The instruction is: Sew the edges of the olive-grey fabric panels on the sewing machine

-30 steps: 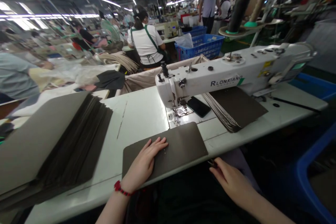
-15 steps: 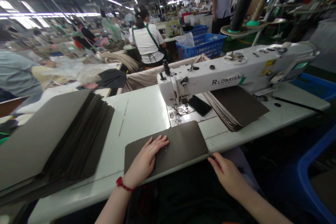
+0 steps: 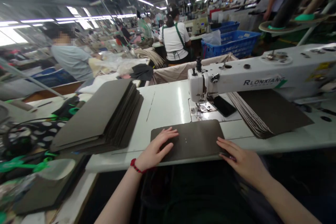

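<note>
A flat dark grey-brown panel [image 3: 194,140] with rounded corners lies at the table's front edge, just before the sewing machine's needle area. My left hand [image 3: 157,148] rests on the panel's left part, fingers spread and palm down. At the panel's right edge is my right hand [image 3: 241,159]; its fingertips touch the edge. A thin dark tool [image 3: 232,158] shows between its thumb and fingers, mostly hidden, so its kind is unclear. Two or three tiny light marks sit on the panel between the hands.
The white sewing machine [image 3: 236,77] stands behind the panel, a phone [image 3: 224,106] beside its needle. A stack of similar panels [image 3: 97,112] lies left, another stack [image 3: 273,112] under the machine arm. Blue crates [image 3: 231,43] and co-workers are beyond.
The view has swung left, showing more of the left side. My right hand has moved up along the panel's right edge, its fingers now straighter. My left hand stays on the panel.
</note>
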`<state>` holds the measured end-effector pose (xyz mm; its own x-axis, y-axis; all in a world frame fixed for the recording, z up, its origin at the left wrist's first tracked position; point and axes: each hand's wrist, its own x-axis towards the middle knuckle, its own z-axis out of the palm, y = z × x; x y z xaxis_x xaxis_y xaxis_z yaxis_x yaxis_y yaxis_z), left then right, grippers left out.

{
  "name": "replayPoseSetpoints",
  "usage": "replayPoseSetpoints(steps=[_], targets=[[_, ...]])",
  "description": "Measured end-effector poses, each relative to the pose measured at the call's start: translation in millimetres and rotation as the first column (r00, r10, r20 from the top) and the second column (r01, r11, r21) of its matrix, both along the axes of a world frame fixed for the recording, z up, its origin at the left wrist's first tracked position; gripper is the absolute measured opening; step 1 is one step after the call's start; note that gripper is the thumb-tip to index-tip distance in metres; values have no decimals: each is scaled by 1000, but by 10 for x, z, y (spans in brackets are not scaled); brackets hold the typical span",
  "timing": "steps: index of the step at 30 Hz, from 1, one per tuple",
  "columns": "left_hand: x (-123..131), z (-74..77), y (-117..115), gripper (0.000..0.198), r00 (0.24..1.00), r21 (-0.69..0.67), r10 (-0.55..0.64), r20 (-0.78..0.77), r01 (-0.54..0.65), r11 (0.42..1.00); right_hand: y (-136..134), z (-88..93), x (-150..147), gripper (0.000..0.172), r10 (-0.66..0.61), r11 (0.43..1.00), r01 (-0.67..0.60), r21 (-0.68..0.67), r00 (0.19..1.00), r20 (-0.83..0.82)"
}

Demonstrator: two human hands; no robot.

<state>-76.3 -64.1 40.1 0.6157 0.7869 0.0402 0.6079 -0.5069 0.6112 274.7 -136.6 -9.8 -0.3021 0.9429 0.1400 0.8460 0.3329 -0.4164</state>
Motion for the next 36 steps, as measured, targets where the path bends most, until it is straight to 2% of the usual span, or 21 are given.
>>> replayPoseSetpoints(steps=[4,5,7,10,12,14,17,19,20,24,28,30,31,33,34,35,36], targets=[[-213,-7,-256,71,983,8,-31,-183,33,999,50,-35,107,40,39,999,-40,-14,996,-77],[-261,-18,-305,69,983,-1,-32,-181,32,999,58,-19,122,35,33,999,-36,-20,991,-129],[-345,-14,-380,48,996,-44,7,-88,-11,999,72,52,137,25,-25,999,15,-43,966,-256],[-407,99,-455,26,964,-168,235,123,-214,962,96,235,148,26,-200,980,174,-101,891,-407],[-383,220,-492,21,879,-256,427,210,-372,892,109,365,169,29,-297,955,266,-133,838,-458],[-312,333,-518,24,791,-397,553,261,-435,809,117,466,200,31,-346,938,281,-204,798,-492],[-168,454,-534,36,655,-661,690,307,-375,650,116,542,240,33,-390,910,219,-351,738,-551],[-88,516,-535,43,574,-758,755,316,-326,565,108,560,254,32,-408,897,188,-400,701,-585],[-58,546,-537,45,549,-779,774,316,-315,542,103,564,260,32,-410,896,181,-405,687,-600],[14,626,-554,47,532,-807,790,306,-295,511,78,549,299,30,-380,911,142,-388,657,-651],[33,657,-529,48,548,-802,775,316,-281,526,77,493,331,31,-342,924,112,-366,672,-657],[-13,765,-484,46,575,-769,754,317,-309,560,101,491,316,33,-309,944,149,-293,706,-637],[-56,872,-461,45,585,-732,748,315,-352,583,118,506,299,34,-292,954,177,-241,728,-620],[-176,1201,-430,44,570,-559,758,316,-534,634,156,562,255,35,-271,962,232,-144,767,-581],[-246,1409,-425,45,557,-402,767,319,-653,642,174,598,230,36,-265,963,249,-109,781,-565],[-315,1629,-423,44,523,-146,775,356,-788,599,190,632,207,36,-256,964,254,-82,795,-551],[-383,1843,-418,41,515,170,756,404,-854,491,203,659,187,35,-239,967,250,-55,808,-538]])
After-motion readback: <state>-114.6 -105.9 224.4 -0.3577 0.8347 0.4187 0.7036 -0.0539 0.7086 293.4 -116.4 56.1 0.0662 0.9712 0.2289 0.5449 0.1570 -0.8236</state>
